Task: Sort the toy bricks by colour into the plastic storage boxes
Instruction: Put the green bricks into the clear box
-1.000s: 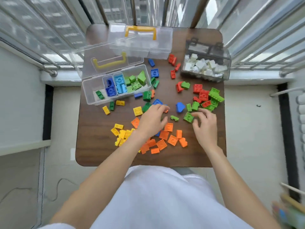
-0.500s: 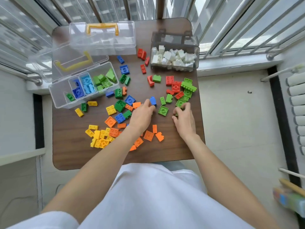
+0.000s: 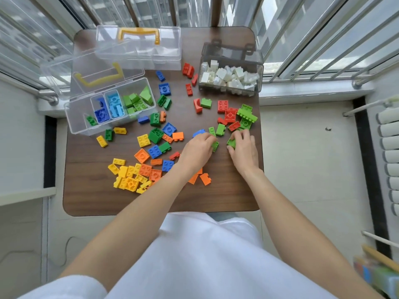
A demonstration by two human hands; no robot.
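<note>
Two hands are working near the right side of the wooden tabletop. The left hand is curling its fingers round a small light green brick, and the right hand is pinching another light green brick just beside it. Scattered toy bricks are lying all over the tabletop: yellow bricks and orange bricks clustering at the near left, red and green bricks mixing just beyond the hands, blue ones in between. One clear divided box with its lid open is sitting at the left, holding blue, light blue and green bricks in separate compartments. Another clear box with a yellow handle is standing at the far edge, and a dark-tinted box at the far right is holding white bricks.
</note>
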